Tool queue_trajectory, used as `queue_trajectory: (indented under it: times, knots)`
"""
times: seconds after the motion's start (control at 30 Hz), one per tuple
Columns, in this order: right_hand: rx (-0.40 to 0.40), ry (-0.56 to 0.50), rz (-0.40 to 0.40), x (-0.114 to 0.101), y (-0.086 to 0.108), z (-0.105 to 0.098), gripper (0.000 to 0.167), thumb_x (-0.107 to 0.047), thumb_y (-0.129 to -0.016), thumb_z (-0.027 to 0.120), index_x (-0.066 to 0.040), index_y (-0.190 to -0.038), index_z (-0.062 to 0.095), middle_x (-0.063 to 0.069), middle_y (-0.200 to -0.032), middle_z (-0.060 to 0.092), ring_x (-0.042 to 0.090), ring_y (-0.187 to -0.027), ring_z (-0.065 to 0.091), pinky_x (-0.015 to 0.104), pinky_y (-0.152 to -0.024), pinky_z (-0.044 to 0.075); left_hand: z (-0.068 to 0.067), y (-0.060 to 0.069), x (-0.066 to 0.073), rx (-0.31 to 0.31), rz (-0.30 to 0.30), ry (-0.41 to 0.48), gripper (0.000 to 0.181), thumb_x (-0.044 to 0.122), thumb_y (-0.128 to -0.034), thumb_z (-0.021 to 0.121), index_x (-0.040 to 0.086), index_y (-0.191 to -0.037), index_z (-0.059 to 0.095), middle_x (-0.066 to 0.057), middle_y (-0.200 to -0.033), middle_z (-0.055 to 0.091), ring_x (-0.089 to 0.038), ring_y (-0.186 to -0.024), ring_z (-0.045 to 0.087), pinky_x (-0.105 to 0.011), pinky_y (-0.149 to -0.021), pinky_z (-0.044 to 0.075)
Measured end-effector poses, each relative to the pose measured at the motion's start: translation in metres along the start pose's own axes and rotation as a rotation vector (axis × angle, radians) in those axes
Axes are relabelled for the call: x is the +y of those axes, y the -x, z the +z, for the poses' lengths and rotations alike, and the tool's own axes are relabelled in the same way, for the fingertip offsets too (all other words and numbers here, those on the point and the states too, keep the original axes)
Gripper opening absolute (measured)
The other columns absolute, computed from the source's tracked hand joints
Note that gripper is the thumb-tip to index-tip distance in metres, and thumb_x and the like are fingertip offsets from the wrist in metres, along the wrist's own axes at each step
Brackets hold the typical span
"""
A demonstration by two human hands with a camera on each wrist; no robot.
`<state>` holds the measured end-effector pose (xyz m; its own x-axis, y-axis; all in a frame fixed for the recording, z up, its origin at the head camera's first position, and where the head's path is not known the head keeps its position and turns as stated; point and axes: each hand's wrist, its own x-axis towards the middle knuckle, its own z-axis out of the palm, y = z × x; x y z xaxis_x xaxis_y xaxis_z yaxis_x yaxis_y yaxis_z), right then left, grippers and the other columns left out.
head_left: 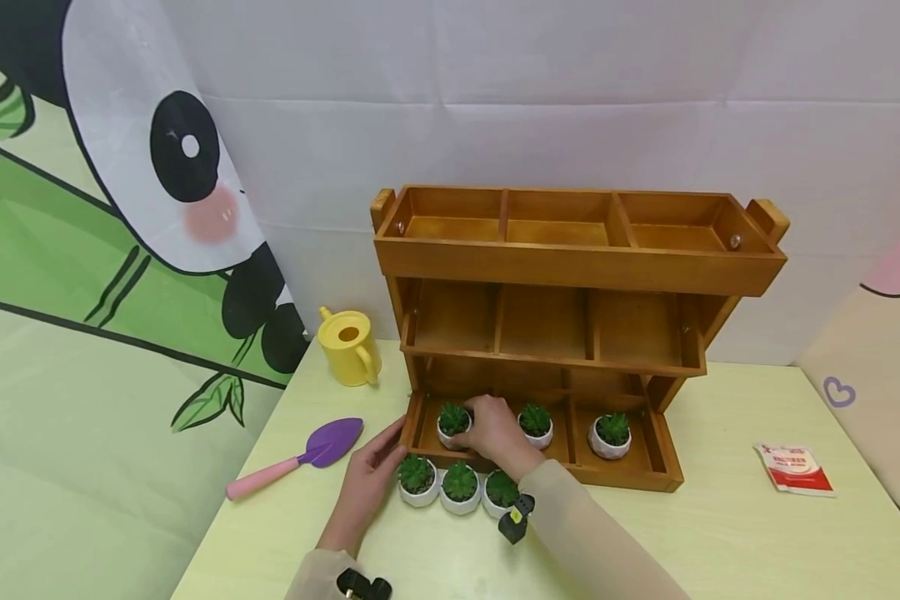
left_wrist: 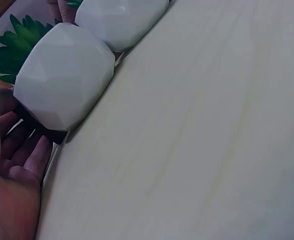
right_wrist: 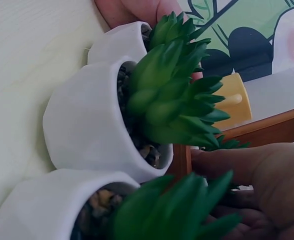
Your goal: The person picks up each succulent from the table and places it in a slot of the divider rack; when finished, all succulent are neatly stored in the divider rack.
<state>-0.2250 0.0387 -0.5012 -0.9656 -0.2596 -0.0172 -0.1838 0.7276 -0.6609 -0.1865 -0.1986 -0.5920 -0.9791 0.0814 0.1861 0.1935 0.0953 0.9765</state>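
Note:
My right hand (head_left: 498, 429) pinches a small potted succulent (head_left: 452, 419) in the left compartment of the wooden shelf's bottom tray. The faceted white pot is partly covered by the fingers. My left hand (head_left: 371, 475) rests against the front left corner of the tray (head_left: 540, 472), its fingers loosely bent. Directly in front of the tray stand three matching succulents in a row: the left one (head_left: 417, 481), the middle one (head_left: 460, 487) and the right one (head_left: 501, 492). Inside the tray, one succulent (head_left: 535, 425) sits in the middle compartment and another (head_left: 609, 436) in the right.
The shelf's upper tiers (head_left: 577, 258) rise behind my hands, divided into compartments. To the left are a yellow watering can (head_left: 350, 348) and a purple trowel with a pink handle (head_left: 300, 458). A red and white packet (head_left: 795, 469) lies at the right. A printed cloth hangs behind.

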Motion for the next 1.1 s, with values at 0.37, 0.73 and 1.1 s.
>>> queue_trajectory:
  times: [0.37,0.73,1.1]
  knots:
    - [-0.009,-0.024,0.044,0.001,-0.003,0.002,0.061,-0.023,-0.079,0.094,0.002,-0.130,0.070,0.016,-0.123,0.071,0.034,-0.115,0.065,0.049,-0.100,0.058,-0.001,0.001,-0.001,-0.005,0.010,0.015,0.047,0.010,-0.1038,0.066,0.009,-0.150,0.058,-0.009,-0.152,0.056,-0.022,-0.134,0.057,-0.025,-0.110,0.047]
    - [0.010,-0.018,0.033,-0.001,0.002,-0.001,0.064,-0.023,-0.080,0.093,0.005,-0.131,0.068,0.019,-0.125,0.070,0.036,-0.117,0.065,0.050,-0.102,0.056,-0.001,0.001,0.002,-0.008,0.005,0.022,0.047,0.009,-0.1043,0.065,0.010,-0.150,0.058,-0.008,-0.152,0.056,-0.024,-0.135,0.056,-0.025,-0.110,0.047]
    - [0.067,-0.133,0.023,0.008,0.013,-0.007,0.065,-0.018,-0.086,0.087,0.006,-0.139,0.062,0.019,-0.122,0.071,0.032,-0.109,0.069,0.046,-0.094,0.061,-0.001,0.001,0.000,-0.016,0.006,0.009,0.047,0.012,-0.1041,0.066,0.012,-0.151,0.058,-0.008,-0.152,0.055,-0.026,-0.135,0.056,-0.025,-0.109,0.048]
